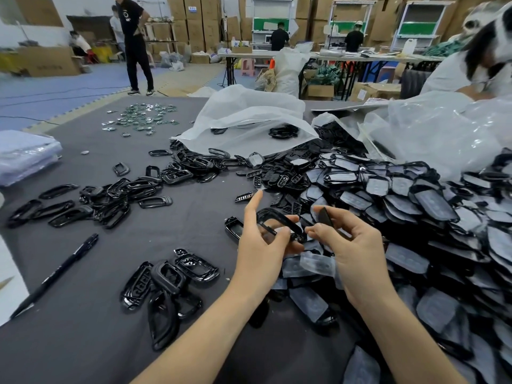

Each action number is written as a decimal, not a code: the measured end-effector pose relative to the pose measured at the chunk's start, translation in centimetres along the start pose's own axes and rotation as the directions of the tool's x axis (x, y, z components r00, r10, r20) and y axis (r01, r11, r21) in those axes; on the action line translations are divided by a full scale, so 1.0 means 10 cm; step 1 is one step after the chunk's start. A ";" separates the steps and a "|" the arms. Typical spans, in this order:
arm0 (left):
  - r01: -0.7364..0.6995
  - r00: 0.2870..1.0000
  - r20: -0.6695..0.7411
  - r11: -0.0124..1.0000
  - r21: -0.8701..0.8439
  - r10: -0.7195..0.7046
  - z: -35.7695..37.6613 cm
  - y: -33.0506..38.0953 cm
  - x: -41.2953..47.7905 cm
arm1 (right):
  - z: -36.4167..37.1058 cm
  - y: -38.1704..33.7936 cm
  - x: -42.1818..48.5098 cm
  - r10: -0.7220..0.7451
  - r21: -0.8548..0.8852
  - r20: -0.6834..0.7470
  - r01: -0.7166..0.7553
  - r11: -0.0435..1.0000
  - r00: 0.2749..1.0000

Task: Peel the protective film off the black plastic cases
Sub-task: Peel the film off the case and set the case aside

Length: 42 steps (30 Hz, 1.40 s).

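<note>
My left hand (pixel 259 250) grips a glossy black plastic case (pixel 279 218), an open oval frame, between thumb and fingers, with the index finger pointing up. My right hand (pixel 350 246) pinches a small dark strip of protective film (pixel 325 216) just right of the case. A large heap of film-covered black cases (pixel 415 206) fills the right of the table. Loose glossy cases lie in a small cluster (pixel 171 284) near my left forearm. More glossy cases (pixel 110 198) are spread across the left middle.
A black pen (pixel 55 275) lies at the left on the grey table (pixel 83 342). White plastic bags (pixel 249 117) sit behind the heap. Small green parts (pixel 144 117) lie far left. A stack of wrapped sheets (pixel 25 156) sits at the left edge. A person sits at the right.
</note>
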<state>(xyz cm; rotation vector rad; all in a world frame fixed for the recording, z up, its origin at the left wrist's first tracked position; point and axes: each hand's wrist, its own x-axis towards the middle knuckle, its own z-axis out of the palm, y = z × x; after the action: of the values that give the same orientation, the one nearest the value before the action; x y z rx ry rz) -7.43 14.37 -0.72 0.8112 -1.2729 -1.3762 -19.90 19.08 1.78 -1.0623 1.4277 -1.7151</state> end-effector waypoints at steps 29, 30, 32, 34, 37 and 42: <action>-0.058 0.981 -0.185 0.998 0.019 0.060 -0.01 0.12 -0.01 | 0.03 -0.03 -0.11 -0.481 -0.290 0.004 0.462 0.838 0.877; -0.060 0.981 -0.182 0.998 0.003 0.060 0.00 0.13 -0.01 | 0.03 -0.04 -0.11 -0.491 -0.302 0.010 0.470 0.829 0.871; -0.059 0.982 -0.180 0.998 -0.014 0.055 0.00 0.13 0.00 | 0.03 -0.05 -0.12 -0.485 -0.302 0.006 0.464 0.833 0.875; -0.046 0.982 -0.185 0.998 -0.052 0.036 0.01 0.14 0.00 | 0.02 -0.05 -0.12 -0.472 -0.284 0.000 0.452 0.845 0.882; -0.023 0.984 -0.179 0.993 -0.112 0.002 0.01 0.16 -0.01 | 0.02 -0.06 -0.12 -0.467 -0.265 -0.007 0.449 0.853 0.884; -0.021 0.986 -0.169 0.991 -0.132 -0.002 0.01 0.16 0.00 | 0.02 -0.06 -0.12 -0.471 -0.244 -0.010 0.455 0.857 0.882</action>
<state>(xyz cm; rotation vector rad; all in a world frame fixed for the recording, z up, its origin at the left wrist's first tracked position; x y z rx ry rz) -7.18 14.58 0.81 0.8100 -1.0415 -1.3395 -19.12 20.15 2.22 -1.5978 1.5339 -1.9588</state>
